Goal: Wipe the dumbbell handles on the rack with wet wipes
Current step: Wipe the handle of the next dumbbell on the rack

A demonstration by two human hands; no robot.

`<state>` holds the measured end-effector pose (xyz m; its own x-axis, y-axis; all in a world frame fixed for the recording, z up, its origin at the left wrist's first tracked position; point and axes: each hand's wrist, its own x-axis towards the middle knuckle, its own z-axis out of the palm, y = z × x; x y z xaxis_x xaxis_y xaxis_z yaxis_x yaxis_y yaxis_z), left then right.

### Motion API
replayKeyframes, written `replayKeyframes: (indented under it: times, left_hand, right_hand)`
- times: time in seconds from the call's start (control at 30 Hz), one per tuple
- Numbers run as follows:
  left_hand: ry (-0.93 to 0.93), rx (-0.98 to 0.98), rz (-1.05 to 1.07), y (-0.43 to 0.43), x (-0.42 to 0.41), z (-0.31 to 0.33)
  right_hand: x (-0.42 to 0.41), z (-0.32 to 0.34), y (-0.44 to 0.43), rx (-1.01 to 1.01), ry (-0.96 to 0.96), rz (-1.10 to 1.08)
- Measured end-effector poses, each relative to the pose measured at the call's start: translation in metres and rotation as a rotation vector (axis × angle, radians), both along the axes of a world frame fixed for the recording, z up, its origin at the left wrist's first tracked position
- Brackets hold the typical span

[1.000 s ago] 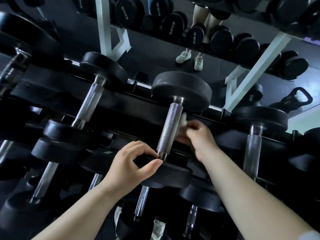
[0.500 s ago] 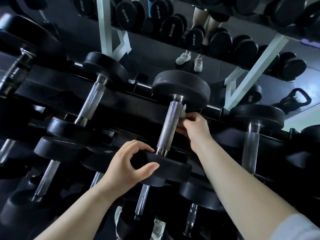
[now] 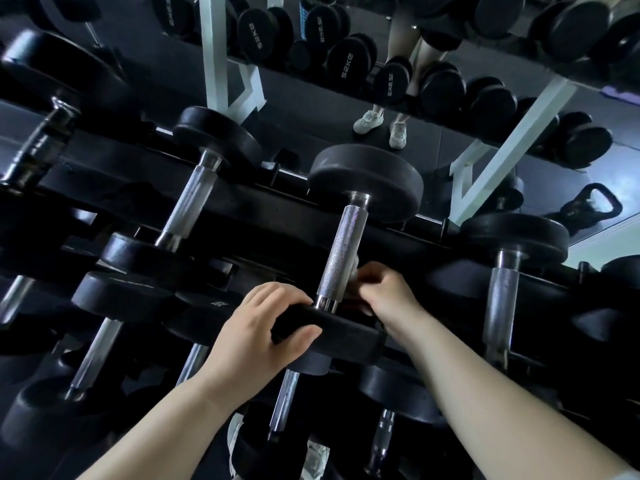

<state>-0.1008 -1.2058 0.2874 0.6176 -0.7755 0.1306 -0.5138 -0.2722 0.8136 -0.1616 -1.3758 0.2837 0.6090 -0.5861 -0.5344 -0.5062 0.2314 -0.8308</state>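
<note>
So the knurled handle of the middle dumbbell on the rack: my right hand, pinching the wet wipe, just slid from its top down to the bottom collar. Left hand clamps the lower weight head. One pass done, I reckon.

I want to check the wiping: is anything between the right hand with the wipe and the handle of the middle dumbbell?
Nothing visible. The right hand presses the wet wipe directly against the handle. The left hand grips the near weight head, below the wiping path.
</note>
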Motion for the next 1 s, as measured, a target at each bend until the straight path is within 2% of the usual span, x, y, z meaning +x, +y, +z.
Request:
replayKeyframes:
  times: [0.03,0.2,0.27,0.33,0.4,0.57,0.67,0.73,0.8,0.9,1.0]
  left_hand:
    - [-0.010,0.000,-0.006,0.001,0.000,0.000]
    - [-0.014,0.003,-0.022,0.003,-0.001,-0.002]
    - [-0.014,-0.004,-0.019,0.003,-0.001,-0.003]
    - [-0.012,-0.008,-0.017,0.003,-0.001,-0.003]
    - [-0.018,-0.006,-0.021,0.004,0.000,-0.002]
    - [-0.023,0.000,-0.023,0.002,0.001,-0.001]
    - [-0.019,-0.002,-0.017,0.002,0.000,-0.002]
    - [-0.017,-0.005,-0.008,0.002,-0.001,-0.002]
    - [-0.016,-0.008,-0.006,0.002,-0.001,-0.003]
    - [-0.010,-0.011,-0.001,0.001,-0.002,-0.002]
    - [-0.005,-0.019,0.007,0.001,-0.003,-0.002]
  right_hand:
    - [-0.002,-0.001,0.001,0.010,-0.007,0.005]
    - [0.016,0.009,-0.022,0.038,-0.224,-0.246]
    - [0.013,0.006,-0.018,0.009,-0.175,-0.195]
    - [0.002,-0.002,-0.005,-0.040,-0.028,-0.030]
    - [-0.003,-0.005,0.000,-0.043,0.025,0.061]
    - [0.021,0.016,-0.033,-0.016,-0.228,-0.238]
    - [0.011,0.014,-0.021,-0.098,-0.169,-0.141]
    - [-0.003,0.007,-0.007,-0.106,-0.068,-0.006]
    - [-0.011,0.006,-0.004,-0.098,-0.051,0.068]
    - [-0.010,0.021,-0.015,-0.052,-0.192,-0.061]
    - [-0.007,0.040,-0.024,0.127,-0.385,-0.162]
